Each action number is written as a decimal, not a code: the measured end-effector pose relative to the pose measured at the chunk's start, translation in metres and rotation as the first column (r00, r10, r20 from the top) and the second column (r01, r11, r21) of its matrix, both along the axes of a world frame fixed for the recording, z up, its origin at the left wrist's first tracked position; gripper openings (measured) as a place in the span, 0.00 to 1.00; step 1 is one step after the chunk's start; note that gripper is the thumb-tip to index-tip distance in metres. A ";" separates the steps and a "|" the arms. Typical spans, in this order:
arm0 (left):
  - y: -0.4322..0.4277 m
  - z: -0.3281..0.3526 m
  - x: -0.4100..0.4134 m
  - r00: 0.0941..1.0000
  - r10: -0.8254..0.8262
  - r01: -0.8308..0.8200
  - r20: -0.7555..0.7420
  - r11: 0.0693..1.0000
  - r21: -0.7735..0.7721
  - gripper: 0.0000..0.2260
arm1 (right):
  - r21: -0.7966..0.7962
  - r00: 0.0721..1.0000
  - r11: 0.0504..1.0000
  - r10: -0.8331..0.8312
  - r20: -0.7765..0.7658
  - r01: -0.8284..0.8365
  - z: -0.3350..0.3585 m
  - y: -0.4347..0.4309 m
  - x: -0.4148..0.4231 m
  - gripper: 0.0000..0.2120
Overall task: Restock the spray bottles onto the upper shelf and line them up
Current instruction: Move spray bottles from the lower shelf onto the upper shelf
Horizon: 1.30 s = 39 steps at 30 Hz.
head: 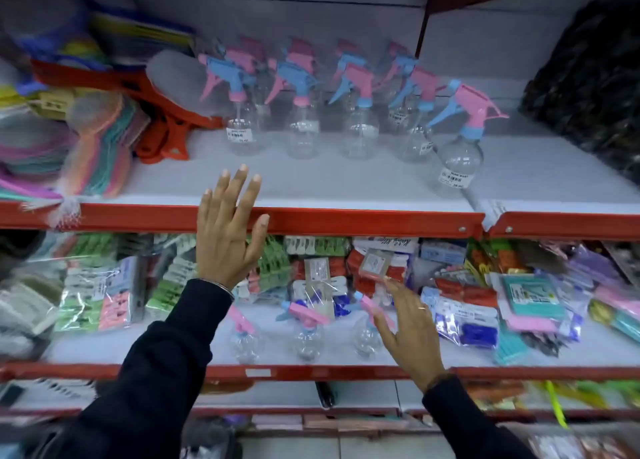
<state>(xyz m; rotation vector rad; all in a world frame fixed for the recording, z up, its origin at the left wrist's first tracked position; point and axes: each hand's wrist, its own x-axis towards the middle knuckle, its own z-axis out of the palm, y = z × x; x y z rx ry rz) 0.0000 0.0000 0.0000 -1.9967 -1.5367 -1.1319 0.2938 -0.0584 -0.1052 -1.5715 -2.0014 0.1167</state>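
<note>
blurred: brushes [93, 153] far left, packets [540, 296] on lower shelf | hidden: rear spray bottles [301, 55] behind front row | unreadable: price labels [455, 178] | cut off: dark bag [595, 88] at right edge

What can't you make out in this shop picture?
- Price labels on the upper bottles: head view, print too small.
- Back-row bottles: front row hides them, so no count.
- Lower bottles: motion blur; right hand covers part of one.
- Goods at left: blurred and cut by the edge.

Dim bluish light, blurred warped edges
</note>
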 end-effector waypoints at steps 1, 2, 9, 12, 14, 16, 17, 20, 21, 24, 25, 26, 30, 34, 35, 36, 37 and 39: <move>0.001 -0.002 -0.001 1.000 0.000 0.000 -0.001 1.000 -0.025 0.22 | -0.084 1.000 0.996 -0.016 0.016 0.017 -0.008 0.002 0.002 0.27; 0.002 -0.003 -0.003 1.000 0.007 -0.008 -0.013 0.999 -0.035 0.22 | -0.180 1.000 0.984 -0.014 0.019 0.017 -0.012 0.004 0.002 0.29; 0.012 -0.019 -0.013 0.982 0.070 -0.071 -0.173 0.997 -0.002 0.20 | -0.428 0.987 0.904 -0.050 -0.150 -0.019 -0.048 0.018 0.005 0.17; 0.014 -0.021 -0.012 0.984 0.070 -0.068 -0.162 0.998 0.016 0.20 | -0.431 0.975 0.902 -0.069 -0.211 -0.030 -0.045 0.020 0.009 0.13; 0.015 -0.022 -0.012 0.982 0.077 -0.071 -0.173 0.997 0.037 0.20 | -0.413 0.959 0.909 -0.063 -0.278 -0.060 -0.031 0.018 0.012 0.14; 0.017 -0.022 -0.013 0.980 0.082 -0.072 -0.184 0.996 0.059 0.20 | -0.361 0.926 0.927 -0.051 -0.375 -0.096 -0.007 0.012 0.014 0.15; 0.018 -0.023 -0.013 0.978 0.085 -0.072 -0.188 0.995 0.073 0.20 | -0.319 0.906 0.941 -0.032 -0.421 -0.116 0.009 0.008 0.014 0.15; 0.019 -0.024 -0.014 0.977 0.082 -0.066 -0.195 0.994 0.088 0.19 | -0.158 0.846 0.974 0.056 -0.530 -0.164 0.063 -0.004 0.010 0.16; 0.020 -0.024 -0.014 0.977 0.085 -0.067 -0.194 0.993 0.096 0.19 | -0.107 0.820 0.980 0.078 -0.567 -0.167 0.081 -0.006 0.010 0.15; 0.022 -0.027 -0.014 0.976 0.099 -0.076 -0.196 0.990 0.118 0.19 | 0.042 0.793 0.989 0.137 -0.594 -0.140 0.137 -0.006 0.006 0.14; 0.023 -0.028 -0.014 0.974 0.104 -0.081 -0.200 0.989 0.123 0.19 | 0.101 0.804 0.987 0.158 -0.573 -0.122 0.154 -0.004 0.005 0.15; 0.023 -0.028 -0.015 0.974 0.107 -0.083 -0.201 0.989 0.125 0.19 | 0.165 0.824 0.982 0.171 -0.541 -0.095 0.172 -0.001 0.003 0.15; 0.026 -0.029 -0.016 0.972 0.113 -0.086 -0.205 0.987 0.136 0.19 | 0.362 0.859 0.932 0.203 -0.470 -0.023 0.224 0.022 -0.010 0.16; 0.026 -0.029 -0.018 0.969 0.110 -0.082 -0.223 0.988 0.133 0.19 | 0.391 0.851 0.920 0.185 -0.491 0.025 0.239 0.066 -0.027 0.13; 0.026 -0.028 -0.018 0.969 0.110 -0.081 -0.222 0.988 0.133 0.19 | 0.379 0.848 0.925 0.171 -0.502 0.038 0.238 0.078 -0.031 0.12; 0.027 -0.028 -0.018 0.969 0.109 -0.080 -0.221 0.988 0.134 0.20 | 0.365 0.846 0.930 0.157 -0.509 0.048 0.235 0.092 -0.034 0.12; 0.027 -0.027 -0.018 0.970 0.107 -0.079 -0.220 0.988 0.133 0.20 | 0.352 0.850 0.934 0.141 -0.508 0.055 0.230 0.104 -0.036 0.12; 0.027 -0.027 -0.018 0.970 0.099 -0.073 -0.221 0.990 0.124 0.20 | 0.331 0.868 0.941 0.106 -0.486 0.070 0.220 0.126 -0.040 0.12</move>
